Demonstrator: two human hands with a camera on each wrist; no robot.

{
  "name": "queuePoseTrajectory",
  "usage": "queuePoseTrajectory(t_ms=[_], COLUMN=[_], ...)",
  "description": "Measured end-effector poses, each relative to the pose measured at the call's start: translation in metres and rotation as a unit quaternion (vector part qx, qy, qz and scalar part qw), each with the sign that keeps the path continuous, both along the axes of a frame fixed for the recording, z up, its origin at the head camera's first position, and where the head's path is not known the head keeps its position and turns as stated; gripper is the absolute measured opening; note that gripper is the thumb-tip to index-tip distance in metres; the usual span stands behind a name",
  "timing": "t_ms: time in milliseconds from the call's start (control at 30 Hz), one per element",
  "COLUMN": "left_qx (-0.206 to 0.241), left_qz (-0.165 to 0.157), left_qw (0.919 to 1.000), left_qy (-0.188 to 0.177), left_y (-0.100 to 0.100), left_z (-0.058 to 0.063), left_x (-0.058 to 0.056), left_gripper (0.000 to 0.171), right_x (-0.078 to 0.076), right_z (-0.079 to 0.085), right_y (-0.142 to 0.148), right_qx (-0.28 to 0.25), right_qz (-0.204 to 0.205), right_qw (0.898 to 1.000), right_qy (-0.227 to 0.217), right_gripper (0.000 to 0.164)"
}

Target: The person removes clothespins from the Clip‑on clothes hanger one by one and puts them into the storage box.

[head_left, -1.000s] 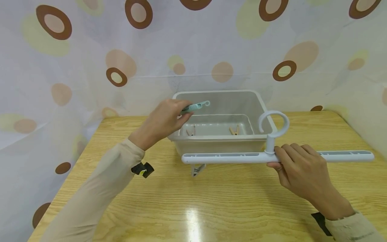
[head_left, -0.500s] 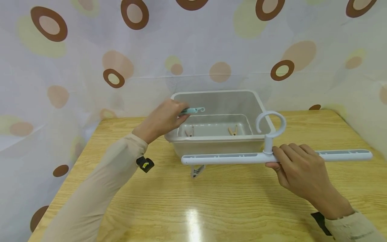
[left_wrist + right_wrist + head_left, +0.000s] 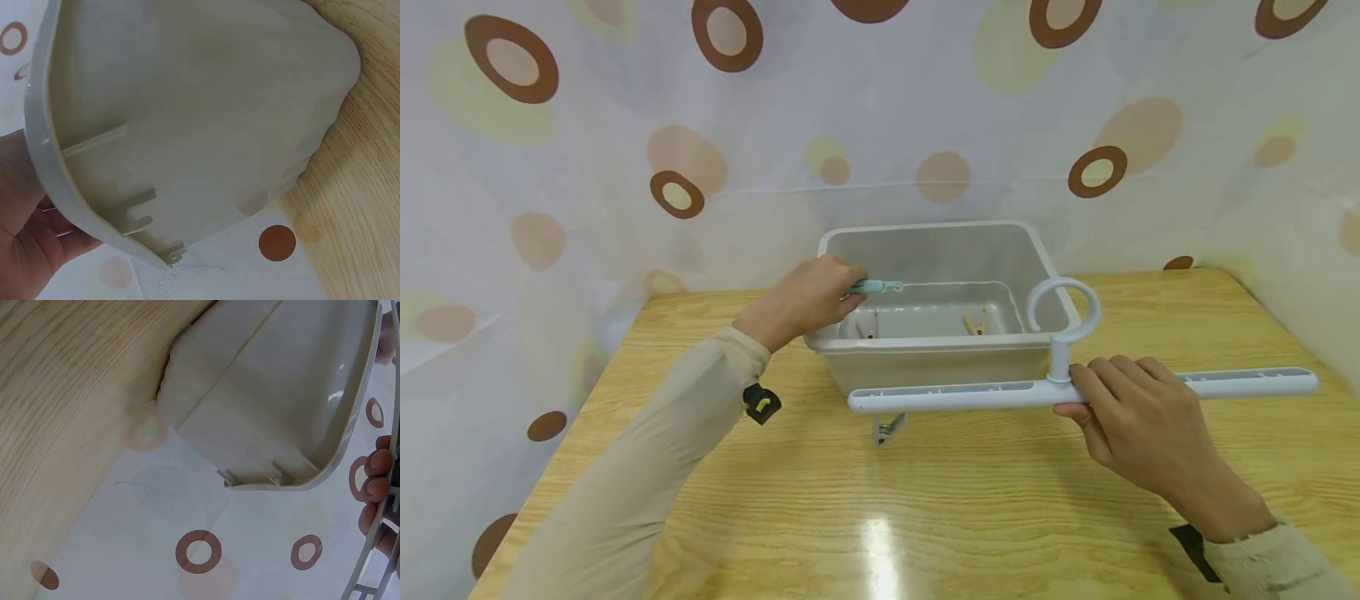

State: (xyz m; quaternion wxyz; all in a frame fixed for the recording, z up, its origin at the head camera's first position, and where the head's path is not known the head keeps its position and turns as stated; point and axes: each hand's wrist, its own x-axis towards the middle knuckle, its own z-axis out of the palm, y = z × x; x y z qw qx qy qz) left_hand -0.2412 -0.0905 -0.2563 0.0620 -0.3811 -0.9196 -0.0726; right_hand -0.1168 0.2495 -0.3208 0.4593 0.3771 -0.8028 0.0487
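My left hand point(image 3: 812, 298) pinches a teal clothes peg point(image 3: 871, 287) with a small hook at its tip, over the left side of a grey plastic basin point(image 3: 932, 343). In the left wrist view the fingers point(image 3: 56, 234) show beyond the basin's rim, and the peg is hidden. My right hand point(image 3: 1138, 417) grips a white clothes hanger point(image 3: 955, 397) near its middle, beside the round hook point(image 3: 1093, 312). The bar is held level in front of the basin. A pale clip point(image 3: 889, 428) shows below the bar's left part. Fingers curl round the bar in the right wrist view.
Two wooden clothes pegs, one on the left point(image 3: 868, 327) and one on the right point(image 3: 976, 322), lie on the basin's floor. The basin stands on a wood-grain table point(image 3: 820, 508). Behind it hangs a patterned curtain point(image 3: 880, 100) with brown rings.
My left hand has lowered the teal peg toward the basin and shifted it slightly left. The right hand and hanger have stayed almost in place as the view drifts slightly.
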Motion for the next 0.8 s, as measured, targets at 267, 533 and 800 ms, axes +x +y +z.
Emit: queuePoseTrajectory(t_ms=[267,533,800], left_qx=[-0.013,-0.024,-0.040], left_qz=[-0.005,-0.014,-0.007], left_qw=[0.9998,0.9994,0.9985], left_qy=[-0.011,-0.020,-0.038], left_y=[0.002,0.006,0.006], left_z=[-0.008,-0.011,-0.016], left_x=[-0.006,-0.008,-0.011], left_gripper=[0.011,0.012,0.013], right_x=[0.000,0.001,0.000], right_z=[-0.002,-0.004,-0.006], right_y=[0.002,0.003,0.002], right_qx=[0.003,0.011,0.010], right_qz=[-0.004,-0.010,-0.005], right_qw=[1.000,1.000,1.000], right_qy=[-0.008,-0.017,-0.012], right_gripper=[0.054,0.054,0.054])
